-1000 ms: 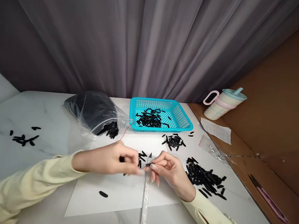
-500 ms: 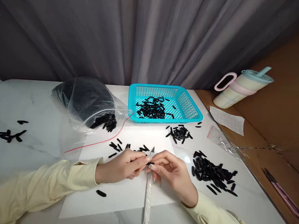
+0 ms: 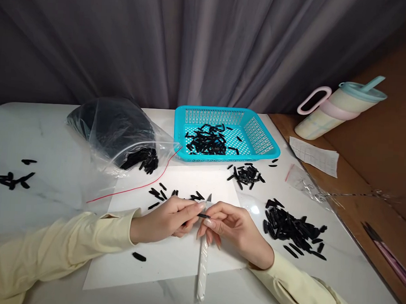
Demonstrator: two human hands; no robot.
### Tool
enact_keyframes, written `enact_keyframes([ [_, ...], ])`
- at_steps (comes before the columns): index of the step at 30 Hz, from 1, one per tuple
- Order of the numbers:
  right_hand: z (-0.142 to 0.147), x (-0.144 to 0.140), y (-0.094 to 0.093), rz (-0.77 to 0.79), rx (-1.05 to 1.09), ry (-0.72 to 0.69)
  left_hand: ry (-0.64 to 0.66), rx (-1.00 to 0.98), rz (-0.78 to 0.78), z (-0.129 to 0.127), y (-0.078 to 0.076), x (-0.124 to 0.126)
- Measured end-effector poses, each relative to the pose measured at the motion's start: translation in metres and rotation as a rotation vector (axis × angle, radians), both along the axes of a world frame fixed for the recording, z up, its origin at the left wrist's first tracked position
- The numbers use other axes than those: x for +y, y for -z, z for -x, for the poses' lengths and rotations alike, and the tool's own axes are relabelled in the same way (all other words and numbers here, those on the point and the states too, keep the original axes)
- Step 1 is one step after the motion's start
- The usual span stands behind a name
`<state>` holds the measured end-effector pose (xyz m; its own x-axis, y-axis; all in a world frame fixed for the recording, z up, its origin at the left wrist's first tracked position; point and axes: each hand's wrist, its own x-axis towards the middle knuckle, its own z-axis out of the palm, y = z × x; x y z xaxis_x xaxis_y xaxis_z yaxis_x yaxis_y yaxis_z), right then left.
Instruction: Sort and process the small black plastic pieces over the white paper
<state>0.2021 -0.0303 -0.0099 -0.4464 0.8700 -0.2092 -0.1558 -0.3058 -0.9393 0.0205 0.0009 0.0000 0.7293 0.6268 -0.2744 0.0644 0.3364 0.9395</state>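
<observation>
My left hand (image 3: 167, 220) pinches a small black plastic piece (image 3: 203, 215) between thumb and fingertips. My right hand (image 3: 235, 228) holds a white-handled craft knife (image 3: 203, 265), its blade tip (image 3: 209, 198) pointing away from me and resting against the black piece. Both hands meet over a white paper sheet (image 3: 170, 259). Several loose black pieces (image 3: 160, 193) lie on the sheet just beyond my fingers, and one lone piece (image 3: 139, 256) lies below my left wrist.
A teal basket (image 3: 258, 136) with black pieces stands at the back. An open clear bag (image 3: 119, 129) of black pieces lies left of it. Piles of pieces lie right (image 3: 292, 229), near the basket (image 3: 246, 174) and far left (image 3: 9, 178). A lidded cup (image 3: 337, 109) and paper slip (image 3: 313, 155) sit right.
My left hand has drawn in close to the right one and now pinches the black piece against the blade. The view has tilted down and shifted slightly.
</observation>
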Motion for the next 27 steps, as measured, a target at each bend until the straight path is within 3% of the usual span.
enact_keyframes([
  [21, -0.0014, -0.001, -0.0026, 0.046, -0.004, -0.007, 0.006, -0.016, -0.035, 0.001, 0.0033, -0.0009],
  [27, 0.0007, -0.0006, -0.0043, -0.052, -0.05, -0.007, 0.027, -0.002, -0.044, -0.0002, 0.0013, 0.001],
])
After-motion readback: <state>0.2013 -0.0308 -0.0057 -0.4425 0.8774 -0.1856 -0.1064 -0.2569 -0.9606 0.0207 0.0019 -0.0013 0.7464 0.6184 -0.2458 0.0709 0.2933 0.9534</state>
